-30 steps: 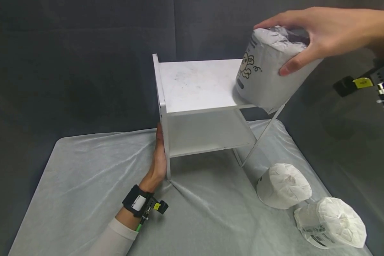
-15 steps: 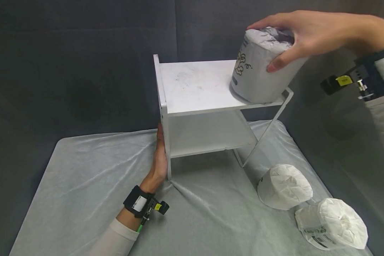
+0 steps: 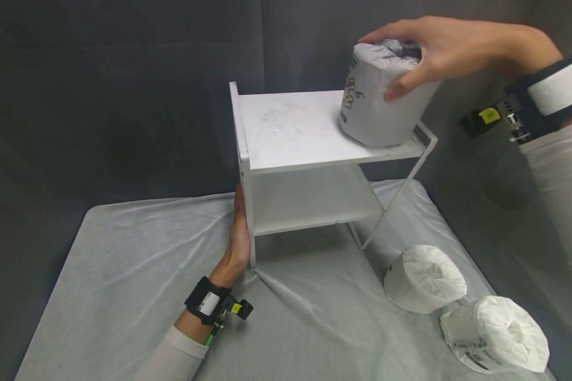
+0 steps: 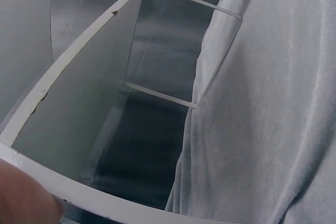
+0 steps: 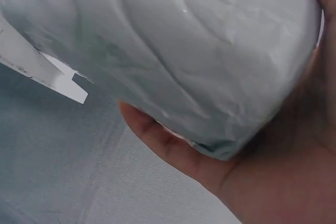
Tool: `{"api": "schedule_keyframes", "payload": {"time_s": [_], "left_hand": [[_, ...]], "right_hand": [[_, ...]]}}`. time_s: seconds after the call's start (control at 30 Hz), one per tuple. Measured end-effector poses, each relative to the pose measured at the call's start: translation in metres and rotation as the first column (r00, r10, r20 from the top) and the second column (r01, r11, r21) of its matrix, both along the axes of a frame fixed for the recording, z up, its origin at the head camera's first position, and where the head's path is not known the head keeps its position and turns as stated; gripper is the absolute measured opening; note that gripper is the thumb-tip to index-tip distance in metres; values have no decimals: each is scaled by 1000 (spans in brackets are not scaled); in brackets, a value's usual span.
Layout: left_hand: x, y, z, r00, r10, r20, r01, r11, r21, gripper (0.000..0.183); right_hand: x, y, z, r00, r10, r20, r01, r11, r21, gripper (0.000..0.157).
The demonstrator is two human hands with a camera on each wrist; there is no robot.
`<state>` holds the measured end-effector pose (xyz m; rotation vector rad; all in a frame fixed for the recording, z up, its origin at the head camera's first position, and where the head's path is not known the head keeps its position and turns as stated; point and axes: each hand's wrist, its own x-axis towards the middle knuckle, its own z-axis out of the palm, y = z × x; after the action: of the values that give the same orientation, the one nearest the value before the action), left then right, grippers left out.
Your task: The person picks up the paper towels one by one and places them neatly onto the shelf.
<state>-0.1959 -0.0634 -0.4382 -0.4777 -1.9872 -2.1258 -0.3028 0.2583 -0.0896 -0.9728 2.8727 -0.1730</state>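
Prob. mid-placement, my R grip (image 3: 440, 48) was clamped on the wrapped roll (image 3: 376, 106) at R end of the top shelf (image 3: 288, 129), L grip (image 3: 237, 241) straight-fingered vs. the rack (image 3: 310, 198), so next likely called for gentle release.

Wrinkled pale grey cloth (image 3: 124, 270) below; dark backdrop (image 3: 124, 116) behind, faint vertical crease (image 3: 262, 47).

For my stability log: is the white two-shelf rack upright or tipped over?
Upright. In the head view, the rack stands with its upper shelf above its lower shelf, legs down on the pale grey cloth.
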Motion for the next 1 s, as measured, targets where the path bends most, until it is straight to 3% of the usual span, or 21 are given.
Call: {"api": "schedule_keyframes", "payload": {"time_s": [0.37,1.0], "left_hand": [[0,-1,1,1000,4,4,-3,1000,-30,64],[1,-1,3,999,13,29,-13,1000,-20,62]], "right_hand": [[-8,-6,-2,998,-60,12,60,998,-18,101],[-21,-17,-2,994,-89,62,90,996,-8,99]]}}
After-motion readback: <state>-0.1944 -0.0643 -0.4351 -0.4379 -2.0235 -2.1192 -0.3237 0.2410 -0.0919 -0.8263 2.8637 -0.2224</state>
